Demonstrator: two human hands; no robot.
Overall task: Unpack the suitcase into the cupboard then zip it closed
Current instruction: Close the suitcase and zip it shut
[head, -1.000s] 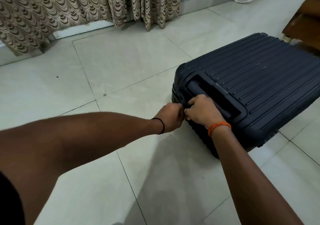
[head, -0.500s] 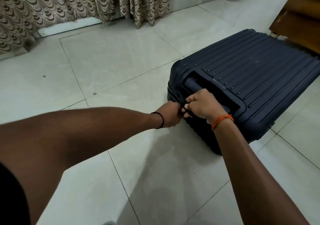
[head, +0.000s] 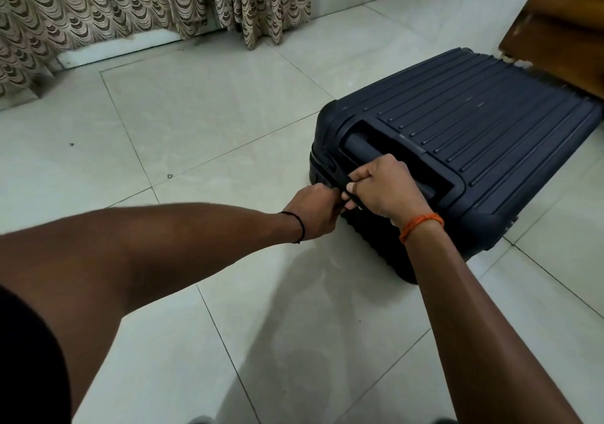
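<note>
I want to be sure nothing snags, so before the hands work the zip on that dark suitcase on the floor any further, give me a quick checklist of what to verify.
1. Suitcase lies flat on the tiled floor: ok.
2. Lid sits down on the lower shell, no gap showing on the near edge: ok.
3. Left hand grips something at the suitcase's near corner edge: ok; whether that is the zip pull, cannot tell.
4. Right hand grips the edge beside the recessed handle, steadying the case: ok.
5. No cloth trapped in the zip track: cannot tell, the hands hide it.
6. Zip fully run round: cannot tell.
</note>
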